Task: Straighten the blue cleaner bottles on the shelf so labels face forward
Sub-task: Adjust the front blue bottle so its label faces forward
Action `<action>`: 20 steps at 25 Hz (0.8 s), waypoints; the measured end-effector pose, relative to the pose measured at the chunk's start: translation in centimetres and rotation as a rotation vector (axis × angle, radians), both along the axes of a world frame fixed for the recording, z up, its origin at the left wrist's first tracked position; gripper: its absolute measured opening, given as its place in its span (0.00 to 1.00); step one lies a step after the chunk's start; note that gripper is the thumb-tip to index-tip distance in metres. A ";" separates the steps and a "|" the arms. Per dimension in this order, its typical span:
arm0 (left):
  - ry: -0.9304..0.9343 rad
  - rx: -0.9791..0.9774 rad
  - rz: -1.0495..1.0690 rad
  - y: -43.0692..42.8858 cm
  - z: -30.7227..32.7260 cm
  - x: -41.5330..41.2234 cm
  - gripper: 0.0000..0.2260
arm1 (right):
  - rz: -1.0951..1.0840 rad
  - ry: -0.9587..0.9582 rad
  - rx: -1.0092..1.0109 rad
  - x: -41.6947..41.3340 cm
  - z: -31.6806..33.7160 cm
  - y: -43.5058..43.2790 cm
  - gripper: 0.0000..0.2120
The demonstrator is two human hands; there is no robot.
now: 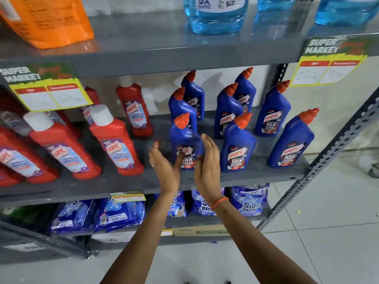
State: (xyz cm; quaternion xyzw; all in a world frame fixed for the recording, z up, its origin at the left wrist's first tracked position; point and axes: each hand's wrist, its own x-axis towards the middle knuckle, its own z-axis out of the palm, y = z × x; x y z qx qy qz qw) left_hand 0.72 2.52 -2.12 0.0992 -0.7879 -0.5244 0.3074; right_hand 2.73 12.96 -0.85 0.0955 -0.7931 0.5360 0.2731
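Observation:
Several blue cleaner bottles with red caps stand in rows on the right half of the grey middle shelf (256, 175). The front-left blue bottle (185, 138) stands between my hands, its label partly covered by them. My left hand (164, 167) is at its left, fingers spread and blurred, the thumb over the label. My right hand (207, 167) lies flat along its right side, fingers straight. The front-middle bottle (238, 148) and the front-right bottle (291, 144) show their labels. The bottle behind the front-left one (180, 105) shows no label.
Red cleaner bottles (117, 144) with white caps fill the shelf's left half. Price tags (49, 95) hang from the upper shelf, which holds clear blue liquid bottles (215, 17) and an orange pack (51, 19). Blue detergent packs (249, 201) lie on the shelf below. A slotted metal upright (338, 144) stands at the right.

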 end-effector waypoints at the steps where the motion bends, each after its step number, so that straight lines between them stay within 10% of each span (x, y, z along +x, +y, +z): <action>1: -0.096 0.046 -0.130 -1.0 -0.9 -0.4 0.31 | -0.026 -0.062 -0.012 -0.3 -1.1 -0.3 0.27; 7: -0.384 0.047 -0.512 -3.8 -1.9 -2.9 0.20 | 0.097 -0.595 -0.077 -3.3 -4.1 0.2 0.25; 20: -0.369 0.027 -0.479 -4.5 -2.0 -0.3 0.18 | 0.135 -0.571 0.089 -1.3 -3.6 0.3 0.18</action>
